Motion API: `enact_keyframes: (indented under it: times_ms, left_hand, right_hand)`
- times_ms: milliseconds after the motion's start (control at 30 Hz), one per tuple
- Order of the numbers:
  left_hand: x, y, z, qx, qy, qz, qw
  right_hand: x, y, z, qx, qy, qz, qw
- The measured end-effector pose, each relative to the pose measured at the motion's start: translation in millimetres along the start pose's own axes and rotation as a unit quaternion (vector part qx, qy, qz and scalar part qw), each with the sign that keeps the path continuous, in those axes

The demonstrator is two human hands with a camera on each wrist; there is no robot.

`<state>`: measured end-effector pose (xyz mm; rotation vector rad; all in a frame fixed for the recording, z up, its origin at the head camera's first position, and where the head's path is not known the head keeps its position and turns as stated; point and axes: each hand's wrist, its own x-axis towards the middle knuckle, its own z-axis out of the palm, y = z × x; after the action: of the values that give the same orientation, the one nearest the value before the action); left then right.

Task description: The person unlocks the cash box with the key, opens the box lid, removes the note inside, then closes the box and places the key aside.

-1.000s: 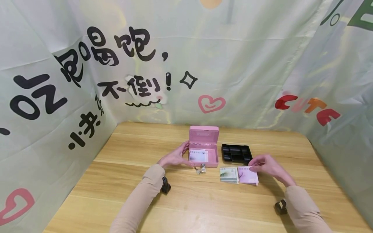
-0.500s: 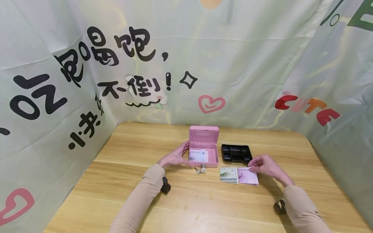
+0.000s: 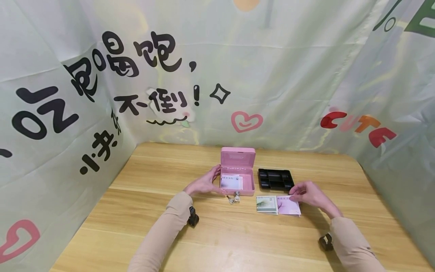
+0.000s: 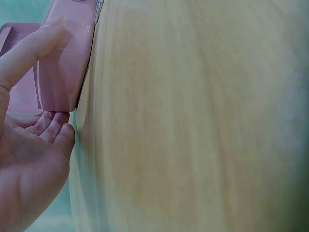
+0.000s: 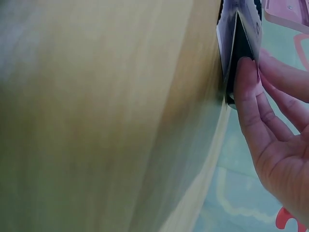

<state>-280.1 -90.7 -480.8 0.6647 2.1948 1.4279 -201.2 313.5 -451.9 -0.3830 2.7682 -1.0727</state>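
Observation:
In the head view a pink cash box [image 3: 250,184] stands with its lid up, and a pale folded banknote [image 3: 231,182] lies inside. My left hand [image 3: 204,183] holds the box at its left end. In the left wrist view the thumb lies on its front wall, with the other fingers at its side. To the right, my right hand [image 3: 310,195] pinches the upper edge of a purple folded banknote [image 3: 289,206] between thumb and fingers. The right wrist view shows the note's layers [image 5: 252,36] parting at the thumb. A greenish folded banknote [image 3: 266,204] lies beside it, just left.
A black compartment tray [image 3: 276,180] lies right of the box, close behind the right fingers. A small padlock [image 3: 237,196] hangs at the box's front, with keys [image 3: 231,200] on the table [image 3: 217,234]. Printed cloth [image 3: 210,128] walls the table's back and sides.
The right hand has shifted very slightly left, and the purple note's top edge with it. The left hand and the box hold still.

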Motion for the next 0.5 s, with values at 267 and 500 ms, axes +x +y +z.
enact_keyframes:
  times_ms: [267,500]
  left_hand:
    - [0.7,-1.7,0.2,0.002,0.0,0.0,1.0]
    - [0.3,-0.9,0.3,0.006,0.001,-0.004,1.0]
  right_hand:
    - [-0.5,-1.4,0.3,-0.003,0.005,0.002,1.0]
    - [-0.2,-0.4,0.3,-0.008,0.011,0.0,1.0]
